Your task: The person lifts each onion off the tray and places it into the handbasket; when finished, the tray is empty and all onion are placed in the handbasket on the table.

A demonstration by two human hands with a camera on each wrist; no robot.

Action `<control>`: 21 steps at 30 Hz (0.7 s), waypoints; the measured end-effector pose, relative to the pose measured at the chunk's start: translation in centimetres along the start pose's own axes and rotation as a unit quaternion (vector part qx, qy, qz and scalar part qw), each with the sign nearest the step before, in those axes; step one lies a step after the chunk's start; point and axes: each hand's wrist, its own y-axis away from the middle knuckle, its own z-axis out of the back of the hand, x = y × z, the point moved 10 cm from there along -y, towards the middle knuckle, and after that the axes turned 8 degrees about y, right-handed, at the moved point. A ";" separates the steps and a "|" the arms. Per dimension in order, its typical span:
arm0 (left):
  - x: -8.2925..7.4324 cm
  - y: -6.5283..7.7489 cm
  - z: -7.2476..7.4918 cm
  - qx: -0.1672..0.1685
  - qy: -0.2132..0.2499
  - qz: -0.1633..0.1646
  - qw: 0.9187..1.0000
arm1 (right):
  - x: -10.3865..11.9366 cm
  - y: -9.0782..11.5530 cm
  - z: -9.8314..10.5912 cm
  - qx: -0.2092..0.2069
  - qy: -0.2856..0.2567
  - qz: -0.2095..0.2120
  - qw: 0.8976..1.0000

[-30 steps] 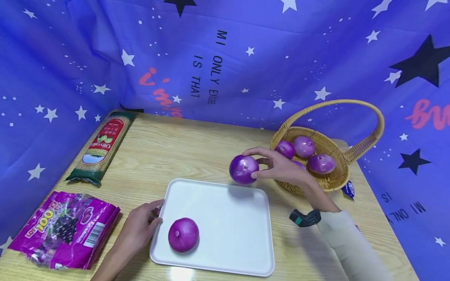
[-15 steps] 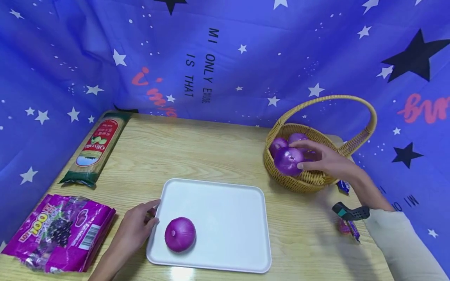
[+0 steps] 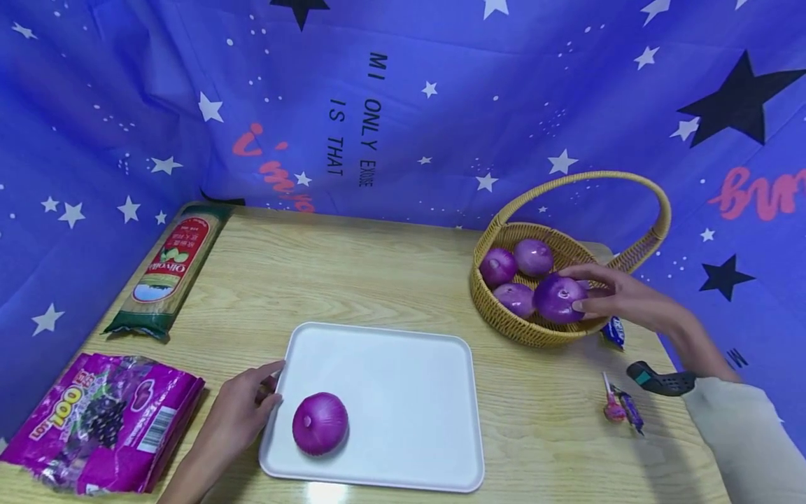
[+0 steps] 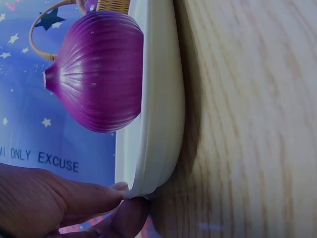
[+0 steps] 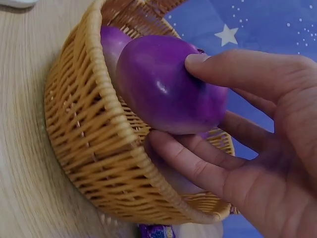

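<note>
My right hand (image 3: 613, 297) holds a purple onion (image 3: 559, 298) between thumb and fingers, over the right part of the wicker basket (image 3: 504, 327). In the right wrist view the held onion (image 5: 163, 84) is level with the basket's rim, the thumb on one side and fingers on the other. Several more purple onions (image 3: 534, 257) lie in the basket. At the left edge of the white tray (image 3: 403, 406), my left hand (image 3: 242, 402) pinches the rim, as the left wrist view shows. One red onion (image 3: 320, 423) sits in the tray's front left part.
A pasta packet (image 3: 173, 269) lies at the back left, with a purple grape candy bag (image 3: 107, 423) in front of it. Right of the tray lie a lollipop (image 3: 613, 408) and a small wrapped candy (image 3: 631, 413). A blue wrapper (image 3: 613, 332) lies beside the basket, whose tall handle (image 3: 592, 175) arches above it.
My right hand has carried the onion from above the tray's back edge rightward into the basket's area. The left hand stays at the tray's rim. The view has shifted slightly.
</note>
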 end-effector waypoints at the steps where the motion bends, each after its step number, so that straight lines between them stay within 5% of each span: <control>1: 0.1 0.0 0.0 0.001 0.001 0.002 1.000 | -0.2 0.0 0.0 0.002 -0.002 -0.002 1.000; 7: 0.1 0.0 0.0 0.000 0.000 0.006 1.000 | -0.9 -0.2 -0.2 0.019 0.006 -0.011 1.000; 14: 0.3 0.0 0.1 0.001 -0.007 0.009 1.000 | -0.4 -0.9 -0.4 0.009 0.112 0.004 0.994; 21: 0.2 0.0 -0.1 -0.001 0.005 0.008 1.000 | -1.3 -1.5 -1.7 0.058 0.063 -0.042 0.995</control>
